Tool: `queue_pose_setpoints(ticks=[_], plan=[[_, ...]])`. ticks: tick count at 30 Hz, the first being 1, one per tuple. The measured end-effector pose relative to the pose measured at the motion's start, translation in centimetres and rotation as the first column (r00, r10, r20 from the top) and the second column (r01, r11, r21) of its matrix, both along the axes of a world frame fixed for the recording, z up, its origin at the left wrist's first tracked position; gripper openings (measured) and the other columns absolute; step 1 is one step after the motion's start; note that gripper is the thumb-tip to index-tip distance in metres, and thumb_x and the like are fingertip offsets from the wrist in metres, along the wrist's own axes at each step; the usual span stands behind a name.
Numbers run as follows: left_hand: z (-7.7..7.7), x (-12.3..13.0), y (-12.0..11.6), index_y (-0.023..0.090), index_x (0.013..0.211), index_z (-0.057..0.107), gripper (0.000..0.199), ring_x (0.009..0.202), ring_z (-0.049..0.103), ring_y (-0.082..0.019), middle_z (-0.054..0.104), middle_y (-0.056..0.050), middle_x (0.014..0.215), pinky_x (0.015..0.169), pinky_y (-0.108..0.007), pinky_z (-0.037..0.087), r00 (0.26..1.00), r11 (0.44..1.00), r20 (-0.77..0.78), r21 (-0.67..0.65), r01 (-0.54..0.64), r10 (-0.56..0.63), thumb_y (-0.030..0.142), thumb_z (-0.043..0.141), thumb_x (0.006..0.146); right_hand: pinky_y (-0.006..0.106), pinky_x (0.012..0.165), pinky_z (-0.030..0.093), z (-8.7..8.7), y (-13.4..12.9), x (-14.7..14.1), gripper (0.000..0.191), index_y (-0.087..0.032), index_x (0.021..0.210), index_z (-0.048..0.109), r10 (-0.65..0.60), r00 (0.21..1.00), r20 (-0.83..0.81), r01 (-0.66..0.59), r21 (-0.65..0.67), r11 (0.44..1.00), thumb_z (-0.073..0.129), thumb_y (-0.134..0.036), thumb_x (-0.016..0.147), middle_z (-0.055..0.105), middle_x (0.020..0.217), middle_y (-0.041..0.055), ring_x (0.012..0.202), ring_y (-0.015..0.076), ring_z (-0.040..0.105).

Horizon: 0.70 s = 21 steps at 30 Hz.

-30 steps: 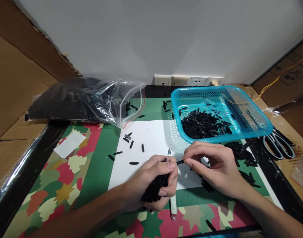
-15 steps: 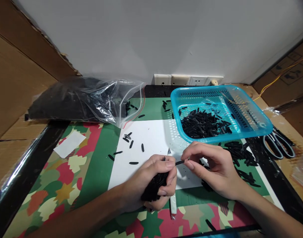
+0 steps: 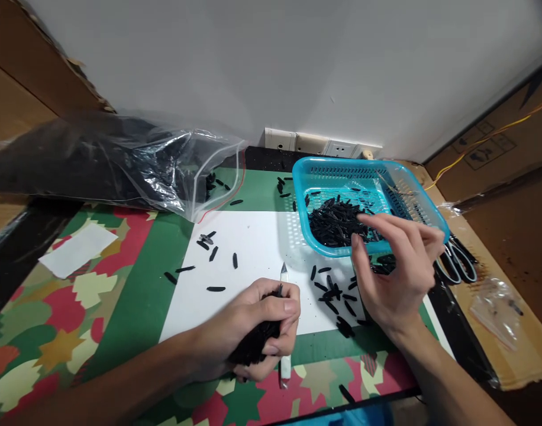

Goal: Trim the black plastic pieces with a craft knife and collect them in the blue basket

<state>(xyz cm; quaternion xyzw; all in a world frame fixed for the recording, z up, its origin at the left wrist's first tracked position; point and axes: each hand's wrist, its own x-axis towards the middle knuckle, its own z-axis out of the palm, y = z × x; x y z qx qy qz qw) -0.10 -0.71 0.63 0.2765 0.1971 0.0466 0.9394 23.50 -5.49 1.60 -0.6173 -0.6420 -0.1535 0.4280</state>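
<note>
My left hand [image 3: 257, 328] is closed around a bundle of thin black pieces [image 3: 253, 344], above the front part of the white paper [image 3: 248, 236]. Over the front rim of the blue basket [image 3: 328, 251] is my right hand [image 3: 399, 266], its thumb and index finger apart and nothing seen between them. A heap of black pieces [image 3: 337, 220] lies in the basket. More loose black pieces [image 3: 331, 290] are scattered on the paper between my hands. A white pen-like tool [image 3: 285, 364] lies partly behind my left hand.
A clear zip bag [image 3: 164, 171] full of black material lies at the back left. Scissors [image 3: 457, 263] and a small clear bag [image 3: 497, 310] are at the right. A white slip [image 3: 78, 249] lies on the left. Sockets [image 3: 313, 144] line the wall.
My right hand has moved away from my left hand to the basket's front edge and its fingers have parted; the black piece between its fingertips is gone. The view has shifted right.
</note>
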Motion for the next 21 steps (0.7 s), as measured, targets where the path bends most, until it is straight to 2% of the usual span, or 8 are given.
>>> queue_pose_setpoints(ticks=[2,4,6,8,10,14,18,21], plan=[[-0.1,0.0,-0.1,0.021,0.077,0.05,0.035,0.03,0.03,-0.004,0.049,0.008,0.056,0.028,-0.014,0.026,0.999,0.999,0.004,0.008,0.032,-0.032,0.043,0.066,0.098,0.054,0.096,0.047,0.2,0.2,-0.2,0.043,-0.028,0.134,0.069,0.077,0.996,0.042,-0.076,-0.011,0.997,0.073,-0.012,0.095,0.076,0.121,0.0116,0.111,0.0349,0.063],[-0.3,0.0,-0.2,0.021,0.08,0.051,0.034,0.03,0.029,-0.004,0.05,0.008,0.056,0.027,-0.014,0.026,0.998,0.997,-0.008,0.016,0.07,-0.07,0.045,0.069,0.096,0.049,0.091,0.051,0.3,0.1,-0.7,0.045,-0.027,0.134,0.068,0.33,0.944,0.012,-0.329,-0.068,0.942,0.071,-0.007,0.095,0.076,0.117,0.0115,0.104,0.0308,0.063],[-0.4,-0.1,-0.3,0.021,0.08,0.053,0.036,0.03,0.032,-0.004,0.05,0.008,0.055,0.027,-0.014,0.027,0.993,0.993,-0.055,0.049,0.112,-0.109,0.049,0.07,0.095,0.044,0.088,0.054,0.2,0.0,-1.3,0.036,-0.024,0.129,0.07,0.593,0.799,-0.1,-0.601,-0.165,0.782,0.068,-0.007,0.097,0.076,0.114,0.0112,0.1,0.0271,0.063],[-0.6,-0.2,-0.4,0.019,0.075,0.054,0.042,0.031,0.037,-0.006,0.049,0.006,0.054,0.027,-0.015,0.027,0.984,0.982,-0.094,0.101,0.158,-0.148,0.054,0.071,0.093,0.043,0.089,0.055,0.2,-0.1,-1.7,0.026,-0.02,0.125,0.072,0.725,0.641,-0.254,-0.768,-0.223,0.601,0.066,-0.01,0.102,0.076,0.114,0.0114,0.102,0.0254,0.063],[-0.6,-0.2,-0.4,0.019,0.071,0.053,0.047,0.033,0.042,-0.007,0.049,0.005,0.054,0.027,-0.016,0.029,0.976,0.97,-0.101,0.135,0.204,-0.191,0.057,0.072,0.092,0.043,0.093,0.055,0.2,-0.1,-1.9,0.017,-0.02,0.118,0.075,0.738,0.537,-0.409,-0.843,-0.23,0.486,0.065,-0.015,0.105,0.076,0.113,0.0103,0.105,0.0244,0.064],[-0.2,-0.1,-0.3,0.022,0.078,0.05,0.047,0.036,0.043,-0.007,0.05,0.007,0.058,0.03,-0.016,0.03,0.957,0.952,-0.107,0.119,0.282,-0.27,0.06,0.074,0.091,0.038,0.093,0.056,0.6,0.1,-1.7,0.006,-0.021,0.105,0.077,0.59,0.434,-0.681,-0.897,-0.261,0.358,0.071,-0.022,0.104,0.076,0.108,0.0069,0.103,0.0214,0.068],[0.3,0.0,-0.3,0.022,0.078,0.047,0.05,0.037,0.043,-0.006,0.049,0.007,0.06,0.032,-0.016,0.033,0.953,0.948,-0.135,0.137,0.288,-0.27,0.063,0.074,0.091,0.033,0.087,0.056,1.0,0.0,-1.6,0.007,-0.02,0.098,0.075,0.487,0.418,-0.767,-0.899,-0.273,0.342,0.071,-0.022,0.104,0.075,0.101,0.0056,0.096,0.0189,0.07],[0.5,0.0,-0.4,0.023,0.083,0.048,0.051,0.036,0.043,-0.007,0.05,0.008,0.059,0.03,-0.016,0.032,0.97,0.968,-0.15,0.131,0.213,-0.193,0.065,0.075,0.09,0.03,0.079,0.055,0.6,-0.4,-1.4,0.005,-0.021,0.1,0.073,0.449,0.461,-0.766,-0.856,-0.248,0.454,0.069,-0.02,0.105,0.075,0.094,0.0035,0.086,0.0169,0.07]])
